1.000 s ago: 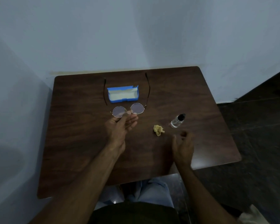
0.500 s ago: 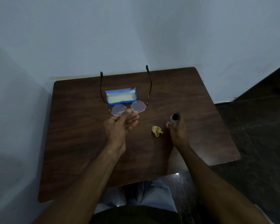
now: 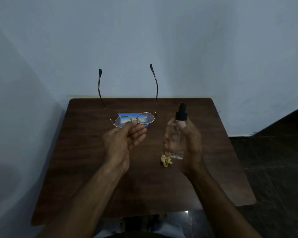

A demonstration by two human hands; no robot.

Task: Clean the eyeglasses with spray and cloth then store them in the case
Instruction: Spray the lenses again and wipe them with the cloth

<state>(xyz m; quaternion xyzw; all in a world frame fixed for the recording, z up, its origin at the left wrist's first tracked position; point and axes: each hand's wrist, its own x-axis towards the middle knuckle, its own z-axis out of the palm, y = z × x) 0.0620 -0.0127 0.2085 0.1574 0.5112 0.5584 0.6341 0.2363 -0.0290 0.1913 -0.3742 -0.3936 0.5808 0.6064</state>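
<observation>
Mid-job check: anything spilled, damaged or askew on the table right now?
Nothing stands out. The left hand pinches the eyeglasses, temples open; the right hand holds the spray bottle upright; the yellow cloth lies crumpled on the table, with no wet patch visible.

It is dim, and all looks a bit blue. The table [image 3: 79, 160] is very dark. Left of the table a big soft shadow lies on the wall [image 3: 24, 134]; behind the table the wall is lighter. The clear bottle [image 3: 176, 134] above the table catches a little light. The table's edges look a bit bent. Everything looks soft and grainy.
</observation>
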